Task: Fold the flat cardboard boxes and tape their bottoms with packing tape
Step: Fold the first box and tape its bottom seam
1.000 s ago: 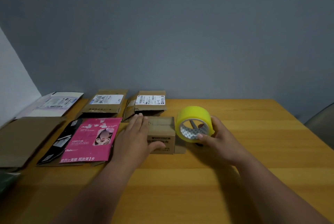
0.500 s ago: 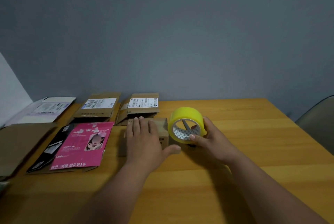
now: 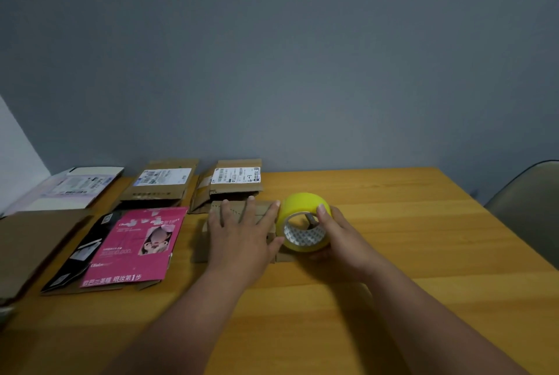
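A wooden surface (image 3: 393,299) fills the lower frame, its far edge against a grey wall (image 3: 302,56). A chair back (image 3: 532,211) shows past the right edge. Along the left edge lies a large plain flat cardboard sheet (image 3: 33,241), and beside it a flattened pink printed box (image 3: 133,244). Along the far edge, toward the far left corner, lie three more flattened boxes: a pale one (image 3: 75,187), a brown one with a white label (image 3: 161,182) and another labelled brown one (image 3: 233,182).

Nearer the middle stands the small cardboard box (image 3: 263,211), just in front of that last flat box. The left hand (image 3: 242,238) lies flat on its top, fingers straight and spread, covering most of it. Touching the box's right side is the yellow tape roll (image 3: 305,223), standing on edge with its core facing the camera. The right hand (image 3: 341,241) grips the roll, fingers curled over its rim.
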